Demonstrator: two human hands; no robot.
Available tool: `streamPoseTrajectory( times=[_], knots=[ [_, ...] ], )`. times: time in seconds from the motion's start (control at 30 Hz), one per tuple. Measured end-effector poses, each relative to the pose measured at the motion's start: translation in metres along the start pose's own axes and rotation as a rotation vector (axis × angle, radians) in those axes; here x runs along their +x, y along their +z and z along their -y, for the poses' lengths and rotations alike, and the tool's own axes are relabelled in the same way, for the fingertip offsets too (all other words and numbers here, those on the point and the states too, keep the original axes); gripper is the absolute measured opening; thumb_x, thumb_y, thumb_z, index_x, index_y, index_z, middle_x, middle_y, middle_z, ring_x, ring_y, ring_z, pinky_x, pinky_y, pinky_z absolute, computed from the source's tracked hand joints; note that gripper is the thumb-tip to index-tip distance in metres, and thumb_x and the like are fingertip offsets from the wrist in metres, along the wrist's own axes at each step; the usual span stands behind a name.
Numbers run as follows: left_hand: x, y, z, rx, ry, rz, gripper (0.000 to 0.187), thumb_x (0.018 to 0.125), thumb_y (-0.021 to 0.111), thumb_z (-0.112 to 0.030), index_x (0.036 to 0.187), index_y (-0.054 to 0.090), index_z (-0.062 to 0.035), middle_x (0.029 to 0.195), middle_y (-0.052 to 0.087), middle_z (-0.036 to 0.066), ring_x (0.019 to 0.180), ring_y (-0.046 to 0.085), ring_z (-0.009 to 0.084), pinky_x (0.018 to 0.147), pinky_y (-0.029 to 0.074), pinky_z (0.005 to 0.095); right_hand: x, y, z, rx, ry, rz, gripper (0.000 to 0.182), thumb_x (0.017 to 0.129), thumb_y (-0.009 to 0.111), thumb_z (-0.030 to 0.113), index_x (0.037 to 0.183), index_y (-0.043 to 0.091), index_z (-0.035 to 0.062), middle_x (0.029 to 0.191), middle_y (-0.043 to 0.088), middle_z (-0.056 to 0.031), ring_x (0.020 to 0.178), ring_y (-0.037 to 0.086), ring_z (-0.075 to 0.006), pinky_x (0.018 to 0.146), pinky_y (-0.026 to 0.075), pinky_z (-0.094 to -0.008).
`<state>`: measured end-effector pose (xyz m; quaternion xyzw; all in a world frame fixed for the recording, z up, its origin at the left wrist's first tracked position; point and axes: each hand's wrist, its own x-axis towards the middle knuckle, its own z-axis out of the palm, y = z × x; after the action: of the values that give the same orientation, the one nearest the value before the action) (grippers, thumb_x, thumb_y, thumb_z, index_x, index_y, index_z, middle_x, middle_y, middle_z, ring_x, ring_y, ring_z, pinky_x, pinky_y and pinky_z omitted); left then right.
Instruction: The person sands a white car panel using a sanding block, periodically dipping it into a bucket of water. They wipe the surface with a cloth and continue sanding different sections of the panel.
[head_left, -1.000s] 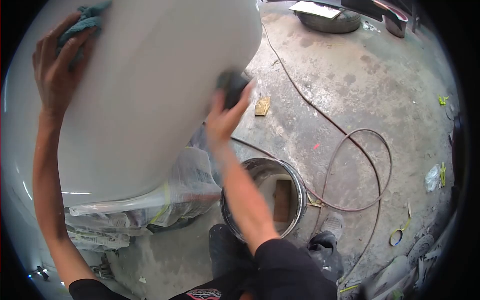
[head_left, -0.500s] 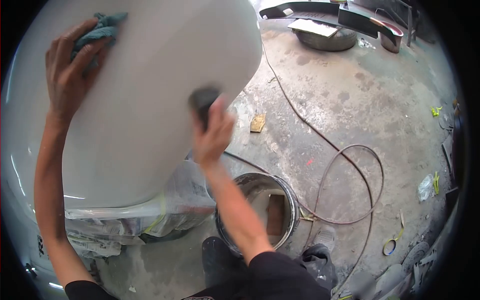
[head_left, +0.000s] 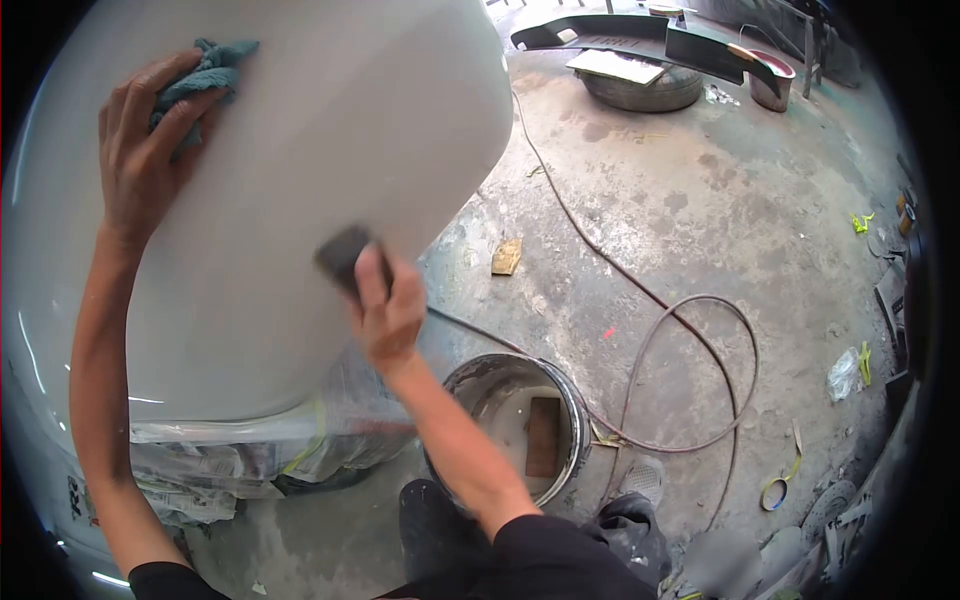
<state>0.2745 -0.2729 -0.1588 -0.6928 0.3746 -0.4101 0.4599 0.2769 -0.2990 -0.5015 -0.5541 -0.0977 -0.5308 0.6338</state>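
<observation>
A large pale panel [head_left: 250, 240] with a rounded edge fills the left of the view. At its upper left, my left hand [head_left: 145, 150] is closed round a crumpled teal cloth [head_left: 200, 85] and rests on the surface. My right hand [head_left: 388, 310] grips a dark block [head_left: 345, 258], slightly blurred, against the panel near its lower right edge. Below that hand, partly behind my forearm, a round bucket [head_left: 578, 420] holds cloudy liquid and a brown block [head_left: 543, 437].
Newspaper-like masking [head_left: 210, 470] hangs under the panel. A hose [head_left: 640, 285] loops over the concrete floor. Farther off, a tire [head_left: 650, 95] lies under a dark curved part [head_left: 620, 38], beside a small bucket [head_left: 770, 90]. A tape roll [head_left: 774, 494] lies at the lower right.
My right hand has moved left and down over the panel with the dark block. My left hand stays on the cloth at nearly the same place. The view has shifted slightly.
</observation>
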Motion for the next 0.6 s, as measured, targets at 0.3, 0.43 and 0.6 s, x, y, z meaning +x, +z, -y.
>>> streamPoseTrajectory(
  times=[0.3,0.43,0.6],
  knots=[
    [0.001,0.0,-0.002,0.026,-0.006,-0.001,0.024,0.078,0.085,-0.012,0.1,0.078,-0.0183,0.131,0.067,-0.002,0.115,0.064,0.0211,0.093,0.051,0.0359,0.168,-0.014,-0.069,0.088,0.333,-0.075,0.074,0.096,0.072,0.028,0.159,0.037,0.014,0.121,0.06,-0.0225,0.099,0.063,-0.0407,0.086,0.053,-0.0475],
    [0.003,-0.001,-0.002,0.016,-0.002,-0.002,0.024,0.078,0.085,-0.011,0.1,0.077,-0.0179,0.132,0.067,-0.002,0.114,0.064,0.0211,0.092,0.051,0.0362,0.042,0.007,-0.016,-0.006,0.043,-0.098,0.07,0.091,0.077,0.025,0.154,0.047,0.0169,0.122,0.061,-0.0184,0.099,0.064,-0.0402,0.083,0.054,-0.0505],
    [0.001,0.0,-0.001,0.024,-0.009,-0.002,0.025,0.077,0.086,-0.011,0.1,0.077,-0.0171,0.132,0.067,-0.003,0.114,0.064,0.0213,0.093,0.051,0.0364,0.095,-0.007,-0.046,0.022,0.02,-0.073,0.075,0.086,0.08,0.021,0.154,0.048,0.0181,0.113,0.06,-0.0165,0.096,0.064,-0.0391,0.08,0.054,-0.0487]
  ],
)
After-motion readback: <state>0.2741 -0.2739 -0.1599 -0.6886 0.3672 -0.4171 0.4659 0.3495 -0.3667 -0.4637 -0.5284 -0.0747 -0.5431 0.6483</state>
